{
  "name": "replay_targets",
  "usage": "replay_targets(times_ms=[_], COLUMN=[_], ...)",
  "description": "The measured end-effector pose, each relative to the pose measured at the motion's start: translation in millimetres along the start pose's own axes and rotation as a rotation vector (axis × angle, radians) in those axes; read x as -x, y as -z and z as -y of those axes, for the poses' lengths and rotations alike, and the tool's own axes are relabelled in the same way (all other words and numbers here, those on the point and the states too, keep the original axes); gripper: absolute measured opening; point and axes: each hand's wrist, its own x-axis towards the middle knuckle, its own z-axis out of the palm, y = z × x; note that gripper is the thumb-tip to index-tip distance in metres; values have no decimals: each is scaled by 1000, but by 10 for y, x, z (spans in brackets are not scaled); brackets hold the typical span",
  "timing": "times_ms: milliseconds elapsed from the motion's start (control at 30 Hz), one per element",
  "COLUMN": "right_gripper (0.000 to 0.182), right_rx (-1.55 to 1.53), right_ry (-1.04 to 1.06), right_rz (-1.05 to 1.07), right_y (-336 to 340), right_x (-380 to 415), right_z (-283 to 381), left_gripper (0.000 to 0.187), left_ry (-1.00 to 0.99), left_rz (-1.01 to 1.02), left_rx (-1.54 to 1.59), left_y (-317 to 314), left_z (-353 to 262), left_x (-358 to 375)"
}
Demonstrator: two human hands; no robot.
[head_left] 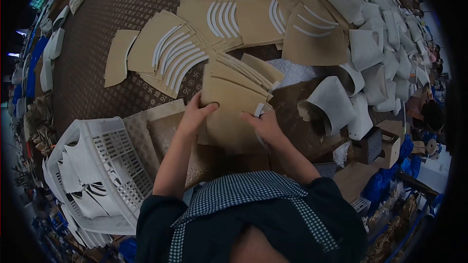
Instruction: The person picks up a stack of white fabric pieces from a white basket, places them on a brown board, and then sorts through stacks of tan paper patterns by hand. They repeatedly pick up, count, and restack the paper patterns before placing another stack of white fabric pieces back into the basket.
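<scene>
Both my hands hold a fanned stack of tan curved panels (229,97) in front of my body. My left hand (196,113) grips the left edge, thumb on top and fingers mostly hidden underneath. On the right edge, my right hand (263,122) has its thumb on the top panel, beside a short white strip (259,109). Just beyond the stack, more tan panels (167,44) lie overlapping in a row, with curved white strips (186,65) along their edges. Another tan panel (312,46) with white strips lies farther right.
A white plastic basket (119,146) holding white pieces stands at the left. Many curved white shells (368,48) are heaped on the right side of the brown patterned table (92,34). Near the right edge are a dark block (368,145) and blue plastic bags (382,180).
</scene>
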Motion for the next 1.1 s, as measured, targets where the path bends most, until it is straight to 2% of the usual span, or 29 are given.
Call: replay_targets(times_ms=[33, 133, 167, 233, 300, 333, 367, 400, 433, 467, 567, 667, 700, 733, 767, 833, 867, 900, 933, 967, 1033, 1067, 1100], right_gripper=[31, 32, 36, 37, 44, 45, 50, 49, 49, 48, 44, 44, 45, 45, 45, 45, 41, 38, 35, 33, 30, 29, 30], right_rx=[26, 60, 226, -60, 85, 16, -171, 37, 248, 231, 288, 208, 194, 292, 241, 142, -15, 72, 161, 321, 248, 216, 188], right_ry=[69, 145, 413, 398, 380, 335, 46, 303, 561, 444, 569, 497, 478, 412, 351, 236, 103, 212, 322, 389, 273, 234, 286], right_rz=[46, 160, 226, 385, 394, 420, 434, 494, 545, 500, 423, 427, 439, 452, 396, 291, 341, 371, 400, 460, 439, 424, 364], right_y=[1, -17, 90, 110, 119, 98, 37, 39, 40, 2, 58, 93, 109, 118, 118, 92, 56, -21, -58, -6, -50, -89, -151], right_x=[97, 391, 487, 614, 722, 768, 841, 731, 622, 652, 630, 792, 864, 954, 969, 936, 846, 793, 725, 650, 729, 685, 662], right_z=[88, 301, 21, 390, 410, 420, 305, 292, 277, 120, 117, 451, 604, 826, 746, 278, -191, -231, -262, -288, 77, 202, 102], left_gripper=[75, 73, 64, 56, 46, 45, 45, 44, 47, 42, 35, 30, 42, 46, 51, 53, 55, 49, 40, 38, 34, 31, 31], left_ry=[2, -67, -202, -112, -526, -357, -188, -34, -170, -39, -185, -313, -384, -450, -518, -422, -375, -272, -364, -321, -235, -316, -258], left_rz=[44, 190, 130, -16, -53, -29, -40, -87, 138, 171, 177, 12, 108, 50, -12, 10, 21, 82, 87, 91, 96, 67, 5], left_rx=[170, 29, 4, -207, -402, -194, 48, 276, 116, 135, -17, -414, -285, -223, -160, -193, -211, -278, -302, -220, -67, -41, 32], left_y=[52, 265, 179, 326, 204, 91, -21, -134, 66, 177, 56, -204, -106, -152, -233, -143, -98, -93, -72, -33, -22, 27, 78], left_z=[-85, -277, -383, -221, -253, -311, -370, -428, -64, 227, 119, -349, -264, -245, -224, 139, 321, 349, 372, 420, 179, 247, 267], left_x=[154, 658, 878, 957, 1079, 1139, 1200, 1262, 1225, 1050, 1198, 1605, 1656, 1682, 1704, 1593, 1538, 1455, 1401, 1389, 1446, 1387, 1373])
